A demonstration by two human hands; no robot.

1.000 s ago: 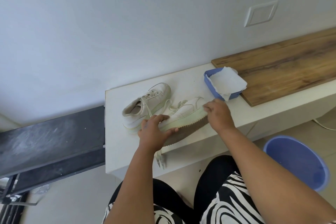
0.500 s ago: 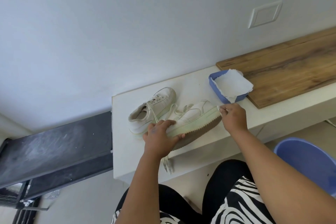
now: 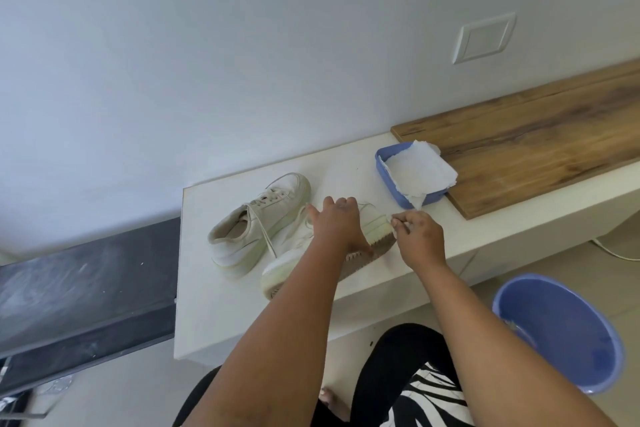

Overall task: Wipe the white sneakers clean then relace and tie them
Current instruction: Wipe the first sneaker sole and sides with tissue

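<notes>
Left hand [image 3: 337, 224] has shifted from the midsole to clamp over the upper of the tilted white leather sneaker [image 3: 294, 253] on the white counter [image 3: 221, 315]. Right hand [image 3: 417, 236] pinches a small white wipe [image 3: 398, 222] at its toe; wiping continues. 1 laced sneaker [image 3: 258, 218] waits beside.

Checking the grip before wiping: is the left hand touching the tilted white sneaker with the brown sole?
Touching. The head view shows the left hand lying over the tilted white sneaker, thumb against its brown sole edge.
</notes>
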